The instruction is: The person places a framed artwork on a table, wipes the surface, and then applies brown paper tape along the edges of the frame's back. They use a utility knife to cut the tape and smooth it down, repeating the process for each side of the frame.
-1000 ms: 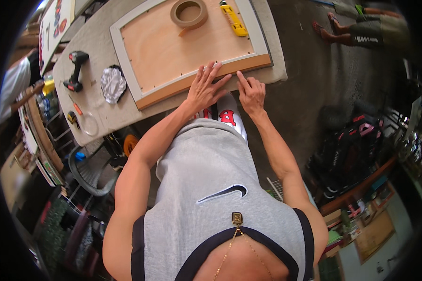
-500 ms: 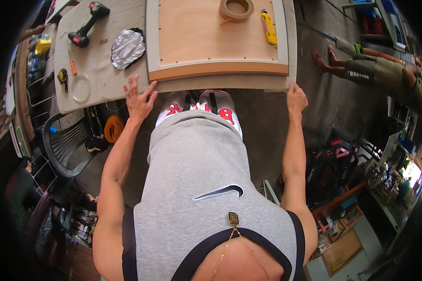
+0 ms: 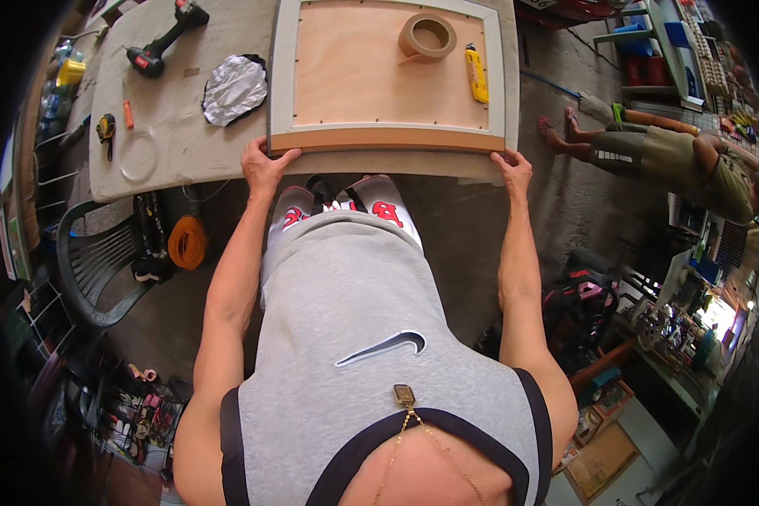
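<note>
Framed panel (image 3: 388, 80) upper centre | left hand (image 3: 263, 164), right hand (image 3: 513, 169) clasp near corners, spread wide to steady it | tape roll (image 3: 427, 36) rests on top

Even daylight is spread over the counter (image 3: 177, 160) — sharp there, while edges beyond it are bent and blackened — no glare.

— Where's that camera sitting?

— On the person's head, looking straight down the chest toward the table (image 3: 185, 160) ahead.

— Close in?

— Near enough that the torso fills the lower half; the framed panel (image 3: 388, 84) lies along the top edge.

— Any second view?

— Only this one. It's a wide fisheye, so edges bend, and the floor shows on both sides.
</note>
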Demonstrator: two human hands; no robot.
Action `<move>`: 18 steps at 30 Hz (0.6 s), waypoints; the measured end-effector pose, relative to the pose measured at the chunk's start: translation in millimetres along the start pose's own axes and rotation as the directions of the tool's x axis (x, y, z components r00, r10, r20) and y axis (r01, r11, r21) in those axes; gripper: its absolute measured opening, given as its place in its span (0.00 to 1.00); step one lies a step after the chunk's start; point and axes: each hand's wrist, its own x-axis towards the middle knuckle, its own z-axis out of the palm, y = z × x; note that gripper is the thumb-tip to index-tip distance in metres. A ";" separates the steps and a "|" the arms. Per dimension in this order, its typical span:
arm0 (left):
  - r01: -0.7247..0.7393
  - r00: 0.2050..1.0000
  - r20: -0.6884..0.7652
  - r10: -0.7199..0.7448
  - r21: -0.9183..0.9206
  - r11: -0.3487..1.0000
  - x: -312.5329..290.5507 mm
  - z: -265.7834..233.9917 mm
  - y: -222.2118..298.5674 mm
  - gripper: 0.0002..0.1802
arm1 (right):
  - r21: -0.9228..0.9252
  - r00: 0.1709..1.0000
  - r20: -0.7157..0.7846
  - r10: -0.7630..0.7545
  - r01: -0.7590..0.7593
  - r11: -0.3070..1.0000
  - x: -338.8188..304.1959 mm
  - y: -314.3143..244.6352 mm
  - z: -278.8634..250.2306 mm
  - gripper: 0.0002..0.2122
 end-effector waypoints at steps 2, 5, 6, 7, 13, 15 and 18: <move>0.083 0.995 0.060 -0.079 -0.071 0.994 2.8 -5.3 -5.3 0.34 | 0.021 0.999 0.036 0.026 -0.026 0.999 5.2 0.2 -3.7 0.23; 0.127 0.987 0.116 -0.108 -0.174 0.976 6.3 -9.3 -13.1 0.28 | 0.064 0.991 0.103 0.081 -0.088 0.994 12.5 1.1 -7.9 0.22; 0.145 0.984 0.134 -0.119 -0.212 0.966 7.6 -9.5 -16.5 0.27 | 0.111 0.990 0.122 0.069 -0.083 0.990 14.2 2.2 -8.2 0.20; 0.161 0.979 0.164 -0.125 -0.229 0.960 8.4 -10.0 -20.6 0.26 | 0.118 0.987 0.136 0.082 -0.099 0.988 16.1 3.8 -9.7 0.19; 0.275 0.953 0.218 -0.210 -0.334 0.902 7.7 -11.8 -37.7 0.24 | 0.132 0.962 0.241 0.128 -0.163 0.978 27.2 12.6 -17.5 0.16; 0.189 0.980 0.099 -0.171 -0.214 0.958 -1.1 -4.8 -29.4 0.21 | 0.115 0.953 0.268 0.143 -0.179 0.977 29.4 11.7 -18.9 0.17; 0.095 0.987 -0.141 -0.070 0.178 0.979 -19.7 15.9 0.2 0.24 | 0.074 0.962 0.241 0.125 -0.147 0.986 24.3 4.6 -17.6 0.15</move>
